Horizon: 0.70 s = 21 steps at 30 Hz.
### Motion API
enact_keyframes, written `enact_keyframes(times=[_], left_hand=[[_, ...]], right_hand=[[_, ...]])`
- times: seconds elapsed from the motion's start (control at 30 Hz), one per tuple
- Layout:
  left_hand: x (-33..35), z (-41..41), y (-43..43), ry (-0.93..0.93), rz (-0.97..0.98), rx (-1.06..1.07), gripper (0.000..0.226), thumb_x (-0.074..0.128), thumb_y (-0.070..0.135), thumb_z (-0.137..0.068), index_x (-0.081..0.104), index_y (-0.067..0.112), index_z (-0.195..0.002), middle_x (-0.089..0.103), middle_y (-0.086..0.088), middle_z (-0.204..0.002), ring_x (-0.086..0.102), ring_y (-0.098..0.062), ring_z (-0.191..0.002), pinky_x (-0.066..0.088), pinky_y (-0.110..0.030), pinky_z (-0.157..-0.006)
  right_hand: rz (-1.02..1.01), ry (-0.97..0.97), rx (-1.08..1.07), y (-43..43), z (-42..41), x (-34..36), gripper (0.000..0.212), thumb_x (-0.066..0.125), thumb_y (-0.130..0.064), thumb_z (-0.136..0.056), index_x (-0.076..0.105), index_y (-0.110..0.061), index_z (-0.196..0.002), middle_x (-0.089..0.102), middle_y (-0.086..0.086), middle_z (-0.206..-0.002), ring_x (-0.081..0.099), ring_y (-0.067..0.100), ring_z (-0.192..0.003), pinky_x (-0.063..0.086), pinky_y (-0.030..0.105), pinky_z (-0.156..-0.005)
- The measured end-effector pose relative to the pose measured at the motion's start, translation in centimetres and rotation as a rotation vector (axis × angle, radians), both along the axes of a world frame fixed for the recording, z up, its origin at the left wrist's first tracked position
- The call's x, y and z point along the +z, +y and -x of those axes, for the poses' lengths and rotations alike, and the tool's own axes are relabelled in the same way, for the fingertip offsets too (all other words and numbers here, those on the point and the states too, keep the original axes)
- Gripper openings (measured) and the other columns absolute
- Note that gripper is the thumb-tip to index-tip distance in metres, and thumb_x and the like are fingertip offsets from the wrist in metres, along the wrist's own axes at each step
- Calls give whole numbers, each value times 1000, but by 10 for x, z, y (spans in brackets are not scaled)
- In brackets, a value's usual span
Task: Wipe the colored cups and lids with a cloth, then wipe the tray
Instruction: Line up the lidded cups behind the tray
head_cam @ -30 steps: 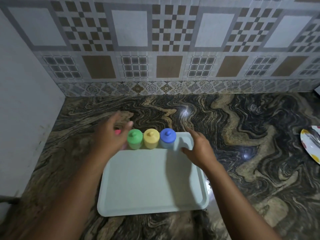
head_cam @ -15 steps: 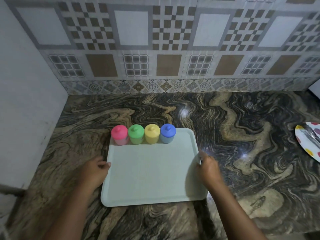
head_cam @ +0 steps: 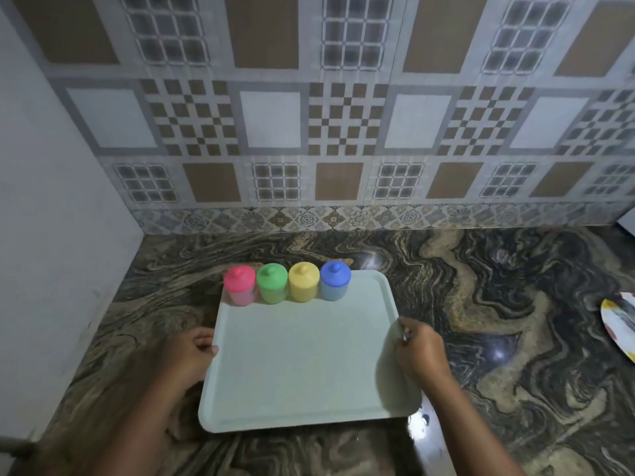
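A pale green tray (head_cam: 302, 365) lies on the marbled counter. Along its far edge stands a row of lidded cups: pink cup (head_cam: 239, 285), green cup (head_cam: 272, 282), yellow cup (head_cam: 303, 281), blue cup (head_cam: 335, 280). Each has its lid on. My left hand (head_cam: 190, 355) grips the tray's left rim, fingers curled over the edge. My right hand (head_cam: 417, 348) grips the right rim. No cloth is in view.
The dark marbled counter (head_cam: 498, 304) runs to a patterned tile wall behind and a plain white wall (head_cam: 51, 235) on the left. A colourful plate (head_cam: 620, 324) lies at the right edge of view.
Both hands left the cups and came back to the tray's side rims, where they now hold it. The pink cup, covered before, shows fully. The view has tilted upward.
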<state>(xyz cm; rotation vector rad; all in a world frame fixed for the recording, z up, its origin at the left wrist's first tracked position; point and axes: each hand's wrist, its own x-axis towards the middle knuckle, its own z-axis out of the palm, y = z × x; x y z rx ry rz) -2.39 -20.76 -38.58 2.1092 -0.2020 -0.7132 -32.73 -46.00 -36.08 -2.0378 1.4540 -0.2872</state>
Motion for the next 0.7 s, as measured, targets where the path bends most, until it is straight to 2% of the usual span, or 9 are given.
enact_keyframes(times=[0.13, 0.23, 0.33, 0.43, 0.6, 0.7], left_hand=[[14, -38, -46, -53, 29, -5, 21, 67, -5, -86, 67, 12, -99, 70, -11, -101, 68, -32, -95, 59, -58, -74], [17, -64, -77, -94, 44, -18, 22, 66, -6, -87, 68, 4, -107, 70, -13, -103, 67, -33, -95, 59, -57, -75], [10, -80, -103, -127, 22, -11, 18, 66, -4, -87, 67, 8, -101, 68, -11, -97, 67, -33, -90, 60, -50, -73], [-3, -94, -119, -172, -26, 12, 18, 69, -4, -83, 72, 8, -97, 73, -14, -97, 68, -32, -87, 58, -47, -80], [-25, -117, -131, -234, -60, 64, 33, 74, 0, -81, 70, -1, -113, 73, -19, -111, 69, -34, -100, 54, -45, -93], [-28, -115, -132, -223, -28, 116, 36, 76, -1, -79, 69, -2, -114, 73, -20, -108, 69, -34, -98, 55, -45, -90]], right_hand=[[31, -26, 4, -39, -35, 13, 33, 60, 3, -80, 73, -5, -109, 74, 19, -102, 66, 41, -101, 52, 38, -82], [24, -21, 15, -69, -63, 15, 31, 58, 3, -79, 75, -7, -103, 74, 18, -97, 66, 40, -98, 51, 37, -81], [8, 14, 45, -97, -83, 2, 28, 61, -2, -79, 74, -9, -103, 75, 17, -98, 68, 39, -97, 51, 34, -80], [-10, 34, 62, -120, -98, -15, 31, 66, -7, -78, 74, -13, -108, 76, 16, -100, 70, 35, -98, 49, 31, -78], [-19, 55, 50, -135, -121, -34, 29, 67, -14, -82, 74, -16, -111, 76, 13, -107, 70, 33, -105, 50, 29, -80], [-25, 58, 32, -138, -130, -39, 36, 67, -14, -83, 73, -16, -119, 75, 13, -113, 69, 31, -109, 53, 32, -87]])
